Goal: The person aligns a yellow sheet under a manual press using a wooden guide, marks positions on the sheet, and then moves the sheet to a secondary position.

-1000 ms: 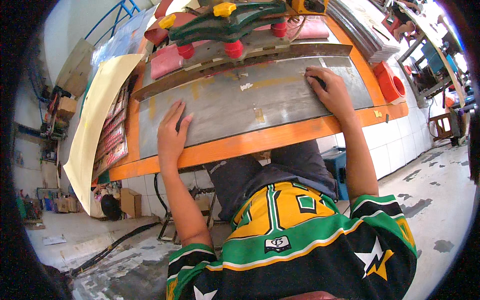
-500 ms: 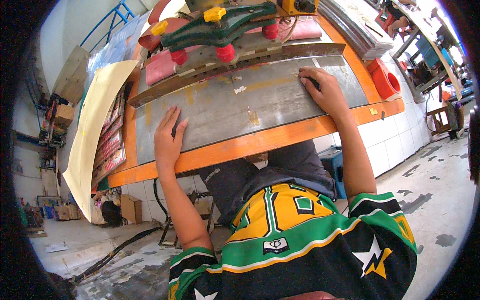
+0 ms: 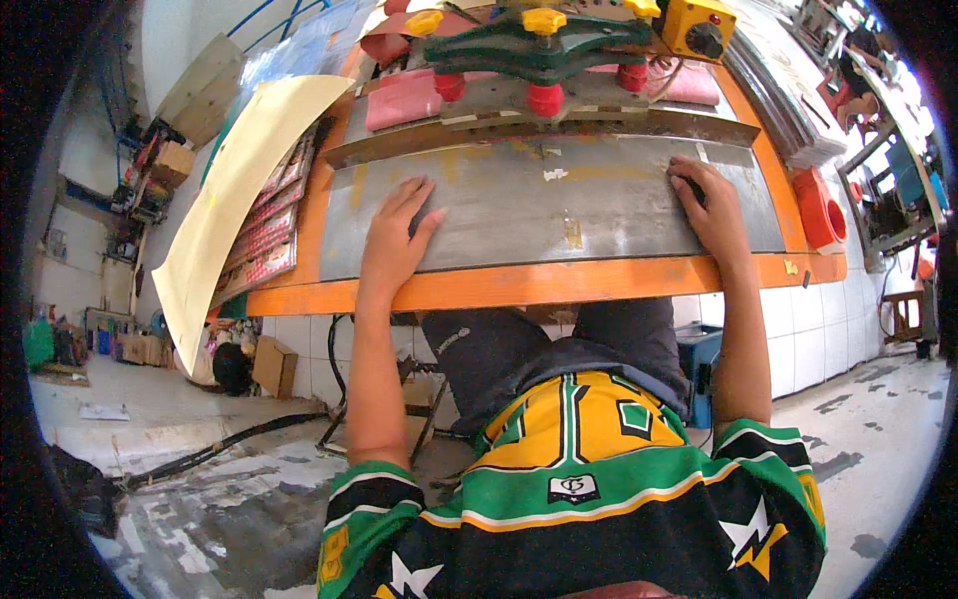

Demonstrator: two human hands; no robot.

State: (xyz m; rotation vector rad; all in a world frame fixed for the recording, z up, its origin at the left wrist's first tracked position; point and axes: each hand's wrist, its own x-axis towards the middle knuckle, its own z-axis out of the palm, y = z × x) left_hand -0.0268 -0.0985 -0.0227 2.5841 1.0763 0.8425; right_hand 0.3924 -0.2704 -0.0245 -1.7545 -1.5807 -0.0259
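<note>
A grey metal sheet [image 3: 539,205] lies flat on the orange-edged workbench [image 3: 519,285]. My left hand [image 3: 394,240] rests palm down on the sheet's near left part, fingers spread. My right hand [image 3: 711,210] presses flat on its right part, fingers pointing toward the machine. Behind the sheet stands a press-like machine with a green arm [image 3: 539,45], yellow knobs and red feet, and a metal bar [image 3: 539,130] runs along the sheet's far edge. Neither hand holds anything.
A cream sheet of card [image 3: 235,200] hangs off the bench's left end beside stacked patterned boards [image 3: 264,235]. A red cup-like container [image 3: 820,210] sits at the bench's right edge. A yellow control box [image 3: 699,28] tops the machine. Cardboard boxes and a hose lie on the floor at left.
The view has tilted so the bench sits more level. Both hands stay flat on the metal sheet, which looks pushed a little further toward the machine.
</note>
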